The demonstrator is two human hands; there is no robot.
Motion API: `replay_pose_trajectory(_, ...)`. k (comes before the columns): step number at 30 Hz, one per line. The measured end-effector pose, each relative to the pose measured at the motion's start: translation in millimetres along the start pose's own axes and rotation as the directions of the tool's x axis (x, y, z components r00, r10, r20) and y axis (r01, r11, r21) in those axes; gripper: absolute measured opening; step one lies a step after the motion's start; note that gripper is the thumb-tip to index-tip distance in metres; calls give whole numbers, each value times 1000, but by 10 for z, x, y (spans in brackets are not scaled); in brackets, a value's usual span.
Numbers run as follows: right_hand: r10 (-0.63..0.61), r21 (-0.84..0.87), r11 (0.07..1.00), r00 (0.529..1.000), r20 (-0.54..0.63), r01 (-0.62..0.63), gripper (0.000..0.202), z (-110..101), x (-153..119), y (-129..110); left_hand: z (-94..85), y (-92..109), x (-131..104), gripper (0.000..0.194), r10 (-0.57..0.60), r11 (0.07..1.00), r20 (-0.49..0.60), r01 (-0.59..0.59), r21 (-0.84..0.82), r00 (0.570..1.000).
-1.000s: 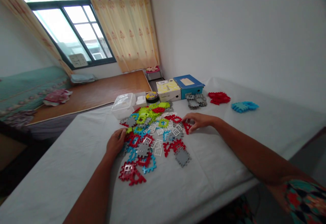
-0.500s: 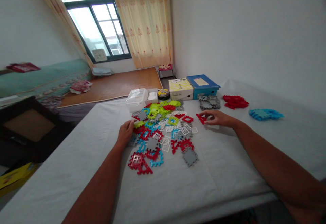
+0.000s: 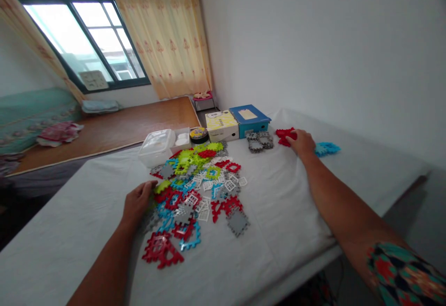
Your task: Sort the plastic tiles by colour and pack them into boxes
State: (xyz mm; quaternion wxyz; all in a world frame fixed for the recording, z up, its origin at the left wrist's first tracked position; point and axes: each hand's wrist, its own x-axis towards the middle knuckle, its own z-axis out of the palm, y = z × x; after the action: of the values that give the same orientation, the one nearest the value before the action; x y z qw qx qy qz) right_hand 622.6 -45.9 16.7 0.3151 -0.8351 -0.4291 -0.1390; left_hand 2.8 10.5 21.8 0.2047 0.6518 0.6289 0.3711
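My right hand point(image 3: 302, 142) is at the small pile of red interlocking plastic pieces point(image 3: 285, 135) on the right of the table. Its fingers are closed on a red piece, whose outline merges with the pile. At the left edge of the large mixed pile, my left hand point(image 3: 138, 199) rests with fingers curled, close to a lime-green toothed piece point(image 3: 162, 186). Whether it grips anything is hidden. The mixed pile also holds blue toothed pieces point(image 3: 191, 240), grey square panels point(image 3: 238, 222), red triangular pieces point(image 3: 170, 255) and white window-shaped grids point(image 3: 204, 212).
Grey pieces point(image 3: 256, 144) lie left of the red pile, and blue pieces point(image 3: 326, 148) lie right of it. Along the back stand a clear plastic box point(image 3: 156, 146), a round black tin point(image 3: 199, 135), a yellow-and-white box point(image 3: 223, 127) and a blue box point(image 3: 251, 119).
My right hand has carried a red triangular piece rightward from beside the mixed pile to the red pile. The view has turned right; my left hand stays at the mixed pile's edge.
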Motion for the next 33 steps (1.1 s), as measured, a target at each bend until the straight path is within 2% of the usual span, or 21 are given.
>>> replay_pose_trajectory(4,84,-9,996,994,-67,-85,42,91,44,104,5,-38,23,46,14,1000,7,-14,17,1000)
replay_pose_trajectory(9,19,122,992,968,-249,12,37,117,76,82,9,-80,42,47,36,999,17,-36,33,999)
replay_pose_trajectory(11,-1,95,995,983,-184,19,36,90,57,65,11,-96,48,47,45,998,21,-46,50,999)
replay_pose_trajectory(13,-13,24,1000,1000,-20,14,34,68,15,51,10,-103,50,47,52,996,24,-53,73,998)
replay_pose_trajectory(15,-46,-37,998,992,118,51,32,72,-31,47,7,-99,47,48,52,995,25,-54,87,998)
replay_pose_trajectory(16,-68,-53,996,987,148,76,32,86,-48,49,6,-93,44,48,51,995,25,-54,89,998)
replay_pose_trajectory(18,-118,-45,991,983,139,125,37,133,-65,63,6,-75,36,48,49,995,25,-51,84,998)
replay_pose_trajectory(21,-164,33,986,985,59,163,47,213,-52,106,8,-48,25,48,49,995,33,-52,80,998)
replay_pose_trajectory(25,-162,92,982,986,-23,164,58,240,-21,153,10,-33,24,50,47,994,42,-51,99,998)
replay_pose_trajectory(27,-155,100,982,987,-52,159,56,195,-22,124,11,-34,26,49,51,993,46,-56,105,998)
replay_pose_trajectory(30,-196,189,960,978,-71,206,42,79,-85,-68,13,-37,25,47,71,992,49,-76,105,996)
replay_pose_trajectory(32,-311,360,889,950,18,284,33,10,-202,-300,15,-37,22,46,79,991,50,-84,108,996)
replay_pose_trajectory(33,-396,456,833,913,96,313,31,-10,-289,-438,16,-36,20,47,81,990,51,-86,109,995)
